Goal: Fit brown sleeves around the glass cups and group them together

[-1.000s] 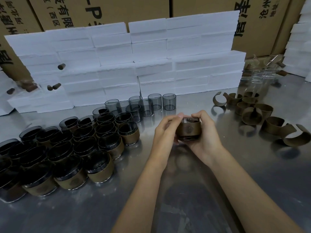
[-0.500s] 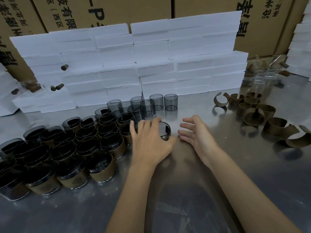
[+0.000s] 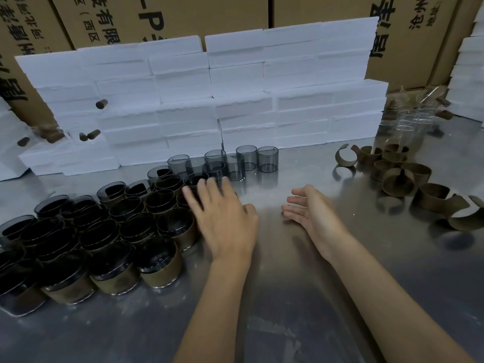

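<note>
Left hand (image 3: 225,218) palm-down, fingers spread and relaxed over right edge of sleeved glass cups (image 3: 110,231) grouped at left on steel table (image 3: 288,297); right hand (image 3: 311,213) open, empty, apart; bare smoky cups (image 3: 243,161) behind; loose brown sleeves (image 3: 398,179) at right.

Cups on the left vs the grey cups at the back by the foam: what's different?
The left cups wear brown sleeves around their lower walls; the back cups are bare grey glass. The left cups sit tightly packed in a big cluster; the back cups are few, in a loose row by the foam blocks. Both stand upright, mouths up, on the metal table.
</note>
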